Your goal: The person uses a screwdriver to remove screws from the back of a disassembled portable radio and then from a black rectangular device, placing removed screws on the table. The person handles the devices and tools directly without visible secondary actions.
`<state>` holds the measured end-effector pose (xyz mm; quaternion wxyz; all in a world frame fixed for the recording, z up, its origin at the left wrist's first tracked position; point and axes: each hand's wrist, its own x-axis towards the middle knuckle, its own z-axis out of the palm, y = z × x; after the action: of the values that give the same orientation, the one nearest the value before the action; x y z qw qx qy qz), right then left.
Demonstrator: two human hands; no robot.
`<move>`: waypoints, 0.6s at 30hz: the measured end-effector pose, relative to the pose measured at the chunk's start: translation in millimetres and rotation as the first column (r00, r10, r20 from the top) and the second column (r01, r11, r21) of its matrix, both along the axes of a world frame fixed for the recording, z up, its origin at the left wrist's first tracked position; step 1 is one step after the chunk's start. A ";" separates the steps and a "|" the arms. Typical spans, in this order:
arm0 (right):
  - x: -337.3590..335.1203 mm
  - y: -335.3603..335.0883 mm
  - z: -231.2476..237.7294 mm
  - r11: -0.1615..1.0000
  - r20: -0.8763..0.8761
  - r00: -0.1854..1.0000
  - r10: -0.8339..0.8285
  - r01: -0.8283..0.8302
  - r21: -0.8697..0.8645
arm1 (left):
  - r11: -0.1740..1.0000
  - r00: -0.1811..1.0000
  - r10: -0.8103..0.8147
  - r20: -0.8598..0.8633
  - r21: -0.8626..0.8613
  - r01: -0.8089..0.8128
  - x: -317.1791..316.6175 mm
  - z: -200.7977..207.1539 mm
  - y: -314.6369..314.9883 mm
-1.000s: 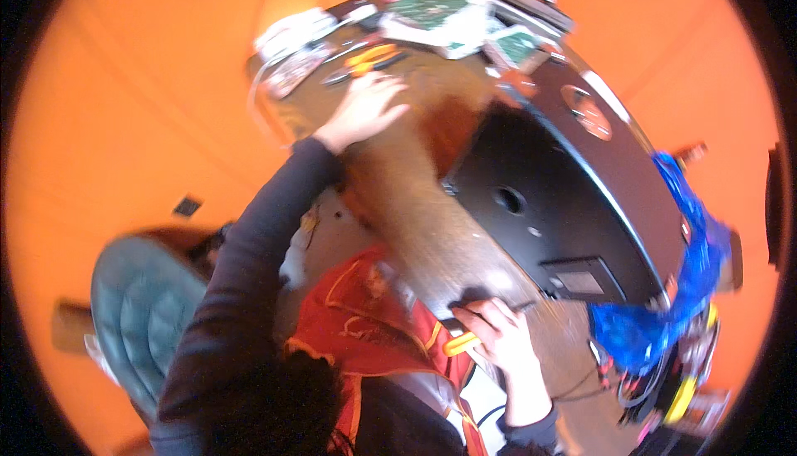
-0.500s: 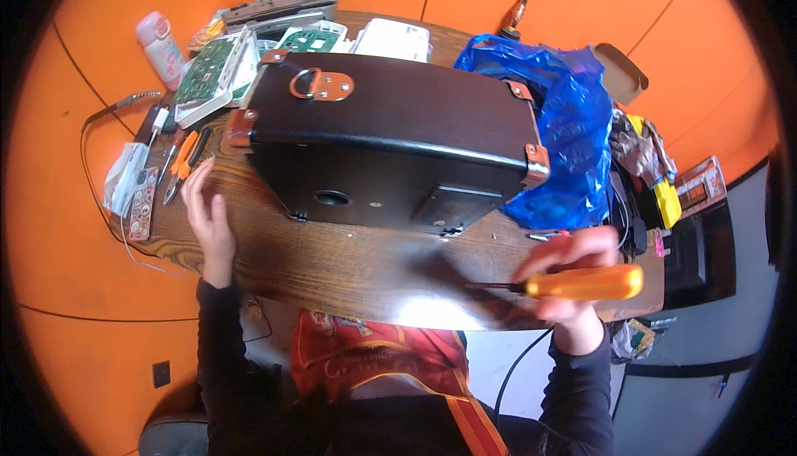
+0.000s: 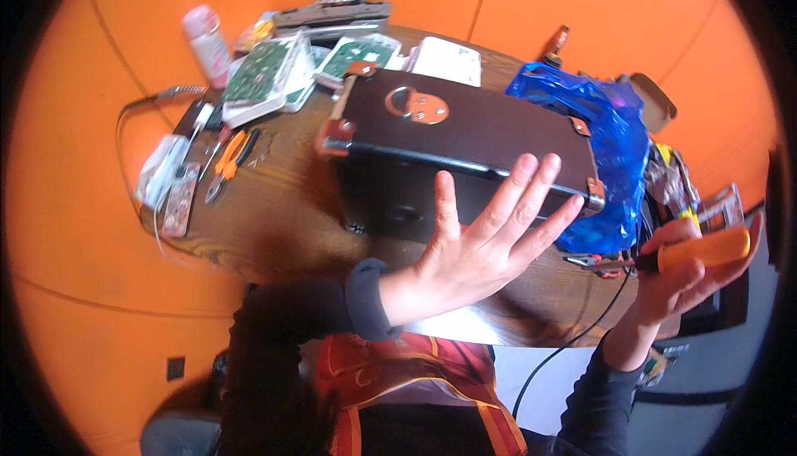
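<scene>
A large dark box [image 3: 498, 140] with a leather-like cover, copper-coloured metal corners and a D-ring plate [image 3: 429, 109] stands on the wooden table. My left hand [image 3: 477, 261] reaches across in front of its near face, fingers spread, with nothing in them. It hides part of that face; whether it touches the box I cannot tell. Off to the right of the box, my right hand [image 3: 681, 277] grips a screwdriver [image 3: 704, 250] by its orange-yellow handle, the shaft pointing left. Pliers with red handles [image 3: 610, 269] lie on the table beside that hand.
Green circuit boards [image 3: 259, 74] in white housings sit at the back left, near a pink-and-white bottle [image 3: 207, 47]. Orange-handled pliers [image 3: 228, 165] and a phone [image 3: 180, 200] lie on the left. A blue plastic bag [image 3: 623, 149] is behind the box's right end; a black cable [image 3: 573, 346] hangs at the front edge.
My left hand has swung from the left side of the table to the front of the box. My right hand has moved right with the screwdriver. The view has shifted.
</scene>
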<state>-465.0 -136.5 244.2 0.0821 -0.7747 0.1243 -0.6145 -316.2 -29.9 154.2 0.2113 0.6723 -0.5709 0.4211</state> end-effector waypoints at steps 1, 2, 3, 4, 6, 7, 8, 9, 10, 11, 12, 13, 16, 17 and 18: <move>1.1 -1.9 2.1 0.999 0.019 0.999 0.046 -0.046 -0.006 | 1.000 0.999 0.001 -0.040 0.022 -0.001 -3.3 0.9 -4.2; 2.7 -5.0 4.6 0.999 0.041 0.998 0.043 -0.042 -0.014 | 1.000 0.997 -0.013 -0.082 0.026 0.015 -5.1 0.9 -7.3; 4.0 -8.3 7.5 0.998 0.038 0.999 0.036 -0.034 -0.045 | 0.999 0.994 -0.032 -0.101 0.034 0.036 -6.3 0.1 -9.7; 5.3 -13.3 11.7 0.997 0.081 0.996 0.043 -0.038 -0.063 | 0.999 0.998 -0.004 -0.069 0.040 0.007 -6.4 -1.1 -11.3; 8.3 -23.8 19.7 0.989 0.074 0.996 0.045 -0.034 -0.147 | 1.000 1.000 0.004 -0.013 -0.005 -0.004 -4.6 -4.5 -14.4; 9.9 -28.6 23.3 0.986 0.103 0.994 0.046 -0.029 -0.165 | 1.000 1.000 0.022 0.004 -0.020 -0.022 -3.8 -6.6 -15.3; 12.4 -32.7 25.7 0.983 0.094 0.994 0.050 -0.032 -0.181 | 0.996 0.999 0.042 0.035 -0.079 -0.039 -3.3 -8.0 -16.8; 15.4 -36.0 27.3 0.982 0.094 0.993 0.074 -0.056 -0.182 | 0.995 0.996 0.066 0.067 -0.082 -0.061 -2.2 -9.2 -17.2; 18.6 -38.8 28.8 0.978 0.091 0.989 0.117 -0.099 -0.182 | 0.995 0.994 0.073 0.083 -0.074 -0.067 -1.6 -9.9 -17.4; 21.4 -40.2 29.5 0.975 0.065 0.981 0.180 -0.169 -0.142 | 0.995 0.992 0.085 0.092 -0.063 -0.079 -1.2 -9.9 -16.8; 24.8 -41.9 30.2 0.971 0.054 0.978 0.202 -0.193 -0.142 | 0.995 0.992 0.082 0.092 -0.065 -0.076 -1.4 -9.8 -16.4; 27.2 -42.6 30.8 0.977 0.023 0.991 0.134 -0.129 -0.169 | 0.995 0.993 0.081 0.084 -0.064 -0.076 -1.9 -9.2 -15.7; 36.4 -46.8 31.1 0.974 0.042 0.995 0.087 -0.076 -0.216 | 0.998 0.996 0.052 0.075 -0.036 -0.049 -2.0 -7.0 -14.2; 36.9 -47.0 31.0 0.976 0.039 0.994 0.102 -0.093 -0.198 | 0.999 0.996 0.040 0.074 -0.022 -0.038 -1.7 -6.4 -14.0; 37.4 -47.6 31.0 0.977 0.036 0.992 0.119 -0.111 -0.181 | 0.998 0.997 0.049 0.066 -0.030 -0.047 -2.2 -5.9 -13.9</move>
<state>-427.7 -184.1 275.3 0.0507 -0.7702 0.0217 -0.6354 -318.3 -43.8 148.3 0.1915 0.6684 -0.5551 0.4566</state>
